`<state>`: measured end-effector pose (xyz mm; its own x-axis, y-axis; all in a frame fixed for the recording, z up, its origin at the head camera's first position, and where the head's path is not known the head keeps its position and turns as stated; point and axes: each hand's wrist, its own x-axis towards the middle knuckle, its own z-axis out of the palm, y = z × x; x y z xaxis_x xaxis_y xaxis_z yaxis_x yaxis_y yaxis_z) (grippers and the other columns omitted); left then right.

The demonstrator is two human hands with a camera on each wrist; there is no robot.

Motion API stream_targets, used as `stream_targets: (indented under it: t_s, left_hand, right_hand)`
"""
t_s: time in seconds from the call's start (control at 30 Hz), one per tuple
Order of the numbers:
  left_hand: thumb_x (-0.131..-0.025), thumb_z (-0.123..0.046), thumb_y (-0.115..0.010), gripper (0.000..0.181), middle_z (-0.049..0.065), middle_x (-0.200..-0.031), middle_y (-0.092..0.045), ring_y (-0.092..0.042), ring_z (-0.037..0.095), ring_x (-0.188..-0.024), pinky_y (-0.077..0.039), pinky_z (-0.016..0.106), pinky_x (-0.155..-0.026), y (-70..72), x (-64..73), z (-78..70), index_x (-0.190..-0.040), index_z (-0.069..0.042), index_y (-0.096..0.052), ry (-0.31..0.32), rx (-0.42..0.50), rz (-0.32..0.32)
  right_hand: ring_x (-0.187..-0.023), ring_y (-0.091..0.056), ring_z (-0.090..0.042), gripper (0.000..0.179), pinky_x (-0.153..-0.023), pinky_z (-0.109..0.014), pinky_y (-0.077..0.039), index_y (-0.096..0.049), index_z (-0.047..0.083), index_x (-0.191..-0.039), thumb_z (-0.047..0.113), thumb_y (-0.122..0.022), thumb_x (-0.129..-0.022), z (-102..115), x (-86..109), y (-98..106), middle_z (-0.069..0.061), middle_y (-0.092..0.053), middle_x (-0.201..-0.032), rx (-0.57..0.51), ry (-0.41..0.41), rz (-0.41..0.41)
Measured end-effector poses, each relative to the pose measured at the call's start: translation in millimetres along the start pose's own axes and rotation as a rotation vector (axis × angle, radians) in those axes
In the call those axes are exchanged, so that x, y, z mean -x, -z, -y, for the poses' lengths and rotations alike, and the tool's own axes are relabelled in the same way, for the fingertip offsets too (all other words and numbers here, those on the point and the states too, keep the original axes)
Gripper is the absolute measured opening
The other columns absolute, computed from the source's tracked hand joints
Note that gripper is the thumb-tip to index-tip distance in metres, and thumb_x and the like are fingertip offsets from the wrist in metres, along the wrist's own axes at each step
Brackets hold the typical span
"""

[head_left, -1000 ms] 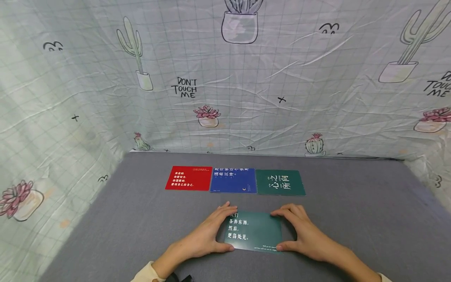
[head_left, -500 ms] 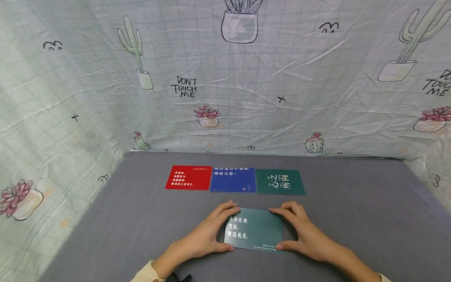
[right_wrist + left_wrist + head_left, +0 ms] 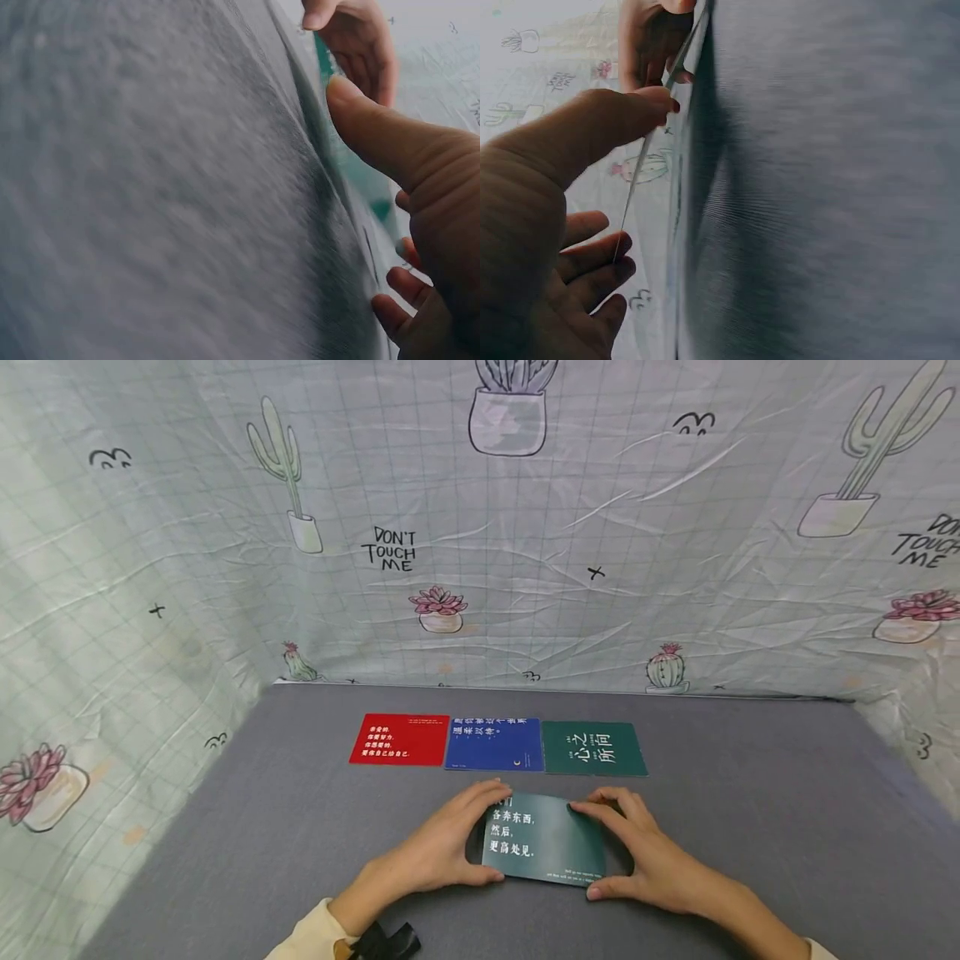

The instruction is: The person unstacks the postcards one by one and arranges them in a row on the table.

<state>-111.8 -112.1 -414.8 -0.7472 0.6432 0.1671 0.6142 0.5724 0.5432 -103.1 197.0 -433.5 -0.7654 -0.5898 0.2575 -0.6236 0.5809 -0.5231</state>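
Note:
In the head view, a dark green postcard (image 3: 547, 842) with white Chinese writing is held between two hands. My left hand (image 3: 438, 847) pinches its left side, thumb at the near edge and fingers at the far one. On the opposite side my right hand (image 3: 652, 856) holds the postcard, index finger at the far corner, thumb by the near corner. The left wrist view catches the postcard (image 3: 635, 176) almost edge-on, spanning thumb and fingers and tilted off the tabletop. Part of its green face shows beyond the thumb in the right wrist view.
Beyond the hands a red card (image 3: 400, 739), a blue card (image 3: 493, 745) and a green card (image 3: 595, 748) lie side by side on the grey tabletop (image 3: 247, 843). A cactus-print cloth (image 3: 525, 527) hangs behind. A black strap (image 3: 386, 942) sits by the left wrist.
The postcard has moved slightly away from me and a little right, its right side turning nearer. Both hands still hold it. The three cards in the row have stayed put.

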Motion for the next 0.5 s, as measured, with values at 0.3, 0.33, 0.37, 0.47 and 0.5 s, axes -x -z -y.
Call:
stream_targets:
  t_s: [0.3,0.33,0.37,0.47,0.5]
  left_hand:
    - [-0.070,-0.034,-0.085,0.088,0.005,-0.148,-0.036,-0.035,0.019,-0.134,-0.035,0.041,-0.106,4.5,-18.1,-6.6,-0.142,-0.011,-0.040,-0.006,0.012,-0.010]
    - [-0.070,-0.035,-0.084,0.088,0.005,-0.148,-0.035,-0.034,0.018,-0.134,-0.035,0.041,-0.107,4.1,-20.1,-7.3,-0.141,-0.011,-0.040,-0.007,0.009,-0.011]
    - [-0.070,-0.035,-0.084,0.087,0.005,-0.148,-0.035,-0.034,0.018,-0.135,-0.034,0.040,-0.107,3.4,-22.5,-7.9,-0.141,-0.011,-0.040,-0.009,0.009,-0.013]
    - [-0.069,-0.036,-0.085,0.089,0.005,-0.148,-0.036,-0.034,0.018,-0.134,-0.034,0.039,-0.107,1.2,-31.3,-9.6,-0.142,-0.011,-0.040,-0.025,0.003,-0.026]
    - [-0.069,-0.036,-0.086,0.090,0.006,-0.148,-0.035,-0.035,0.018,-0.134,-0.035,0.039,-0.107,0.5,-34.4,-10.3,-0.142,-0.011,-0.040,-0.032,-0.004,-0.031]
  right_hand:
    - [-0.129,-0.027,-0.021,0.093,-0.092,-0.042,-0.040,-0.040,0.021,-0.145,0.054,-0.080,-0.067,-4.4,1.2,16.5,-0.005,-0.033,-0.143,0.082,0.064,-0.050]
    - [-0.128,-0.027,-0.021,0.092,-0.092,-0.040,-0.039,-0.041,0.021,-0.145,0.052,-0.080,-0.068,-5.2,1.5,18.4,-0.005,-0.033,-0.143,0.093,0.064,-0.055]
    - [-0.128,-0.027,-0.021,0.091,-0.092,-0.040,-0.039,-0.041,0.021,-0.144,0.051,-0.081,-0.069,-6.1,1.8,20.5,-0.005,-0.033,-0.143,0.102,0.063,-0.058]
    - [-0.129,-0.027,-0.022,0.088,-0.091,-0.044,-0.040,-0.042,0.021,-0.144,0.047,-0.082,-0.070,-8.8,2.6,27.8,-0.005,-0.033,-0.143,0.108,0.048,-0.062]
    - [-0.130,-0.027,-0.021,0.087,-0.090,-0.045,-0.040,-0.042,0.021,-0.144,0.046,-0.082,-0.070,-10.1,2.9,30.4,-0.005,-0.032,-0.144,0.109,0.039,-0.061]
